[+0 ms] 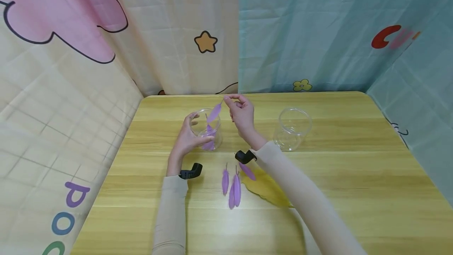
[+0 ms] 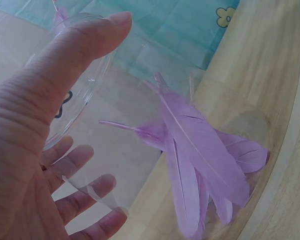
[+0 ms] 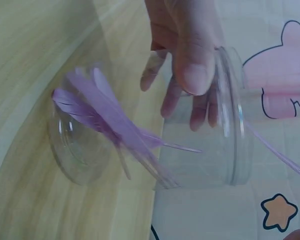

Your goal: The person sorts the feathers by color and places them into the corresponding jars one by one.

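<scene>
A clear, round jar (image 1: 218, 140) stands at the left of the table, with my left hand (image 1: 185, 139) gripping it, thumb on the near side and fingers round the far side. Several purple feathers (image 2: 200, 145) lean inside it, seen through the wall in both wrist views. Just over the jar's mouth, my right hand (image 1: 242, 115) pinches another purple feather (image 1: 214, 113) by its quill between thumb and forefinger; the feather's vane slants down towards the rim. In the right wrist view only a fingertip of that hand shows, at the lower right corner.
Several loose purple feathers (image 1: 237, 190) lie on the wooden table (image 1: 120, 204) in front of the jar. Partly under the right forearm is a large yellow leaf-shaped piece (image 1: 265, 186). A second clear jar (image 1: 293, 137) stands to the right. Printed curtains (image 1: 177, 30) hang behind the table.
</scene>
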Motion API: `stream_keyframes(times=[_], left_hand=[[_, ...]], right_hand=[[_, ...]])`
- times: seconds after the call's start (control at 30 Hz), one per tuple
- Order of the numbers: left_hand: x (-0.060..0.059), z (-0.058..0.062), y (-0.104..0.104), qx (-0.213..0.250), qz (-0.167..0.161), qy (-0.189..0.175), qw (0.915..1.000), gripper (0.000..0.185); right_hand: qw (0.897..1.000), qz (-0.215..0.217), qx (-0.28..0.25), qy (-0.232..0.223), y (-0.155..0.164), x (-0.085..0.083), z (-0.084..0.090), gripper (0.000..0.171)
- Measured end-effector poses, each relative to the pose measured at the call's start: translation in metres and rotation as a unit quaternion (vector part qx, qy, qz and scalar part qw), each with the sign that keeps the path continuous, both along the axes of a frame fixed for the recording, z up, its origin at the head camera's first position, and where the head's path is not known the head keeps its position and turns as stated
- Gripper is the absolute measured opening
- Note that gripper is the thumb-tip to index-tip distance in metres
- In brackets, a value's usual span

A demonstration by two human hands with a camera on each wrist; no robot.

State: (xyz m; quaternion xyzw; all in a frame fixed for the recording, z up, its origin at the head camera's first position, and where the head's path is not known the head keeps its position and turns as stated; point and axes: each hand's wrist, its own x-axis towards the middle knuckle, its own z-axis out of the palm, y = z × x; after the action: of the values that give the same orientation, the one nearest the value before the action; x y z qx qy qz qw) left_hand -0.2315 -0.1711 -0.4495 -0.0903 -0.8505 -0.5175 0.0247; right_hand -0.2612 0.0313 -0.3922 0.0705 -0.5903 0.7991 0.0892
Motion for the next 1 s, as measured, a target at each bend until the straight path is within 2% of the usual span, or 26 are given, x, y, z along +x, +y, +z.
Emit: stream_keyframes(times=[0.23, 0.37, 0.47, 0.53, 0.57, 0.6, 0.63, 0.73, 0.8, 0.83, 0.87, 1.0], left_hand=[[-0.002, -0.001, 0.003, -0.004, -0.006, 0.007, 1.0000, 0.109], [-0.003, -0.001, 0.002, -0.004, -0.007, 0.012, 0.9999, 0.109], [-0.003, 0.000, 0.001, -0.006, -0.006, 0.011, 0.9999, 0.109], [-0.003, -0.001, 0.000, -0.008, -0.005, 0.010, 0.9999, 0.108], [-0.003, -0.001, 0.000, -0.008, -0.005, 0.010, 0.9999, 0.108], [-0.002, 0.000, 0.000, -0.008, -0.005, 0.010, 0.9999, 0.108], [0.001, 0.005, 0.001, -0.005, -0.007, 0.008, 0.9999, 0.106], [0.002, 0.006, 0.001, -0.005, -0.005, 0.008, 0.9999, 0.106], [0.002, 0.006, 0.001, -0.007, -0.005, 0.008, 0.9999, 0.106], [0.002, 0.006, 0.000, -0.008, -0.005, 0.007, 0.9999, 0.106], [-0.001, 0.000, -0.001, -0.009, -0.002, 0.008, 0.9999, 0.108], [-0.001, -0.002, -0.001, -0.010, -0.002, 0.005, 0.9999, 0.108]], right_hand=[[0.992, 0.039, 0.112, -0.036, 0.007, -0.001, -0.023, 0.022], [0.983, 0.060, 0.169, -0.042, 0.022, -0.001, -0.031, 0.026], [0.971, 0.087, 0.214, -0.057, 0.034, 0.001, -0.034, 0.027], [0.958, 0.113, 0.253, -0.080, 0.042, 0.003, -0.037, 0.031], [0.947, 0.127, 0.279, -0.093, 0.046, 0.004, -0.039, 0.033], [0.935, 0.142, 0.308, -0.106, 0.049, 0.005, -0.041, 0.035], [0.920, 0.160, 0.338, -0.118, 0.053, 0.006, -0.043, 0.037], [0.874, 0.221, 0.408, -0.143, 0.062, 0.011, -0.047, 0.041], [0.852, 0.256, 0.432, -0.151, 0.066, 0.014, -0.050, 0.041], [0.845, 0.271, 0.434, -0.157, 0.068, 0.015, -0.051, 0.041], [0.839, 0.283, 0.435, -0.163, 0.070, 0.017, -0.053, 0.040], [0.821, 0.306, 0.447, -0.183, 0.072, 0.019, -0.061, 0.038]])
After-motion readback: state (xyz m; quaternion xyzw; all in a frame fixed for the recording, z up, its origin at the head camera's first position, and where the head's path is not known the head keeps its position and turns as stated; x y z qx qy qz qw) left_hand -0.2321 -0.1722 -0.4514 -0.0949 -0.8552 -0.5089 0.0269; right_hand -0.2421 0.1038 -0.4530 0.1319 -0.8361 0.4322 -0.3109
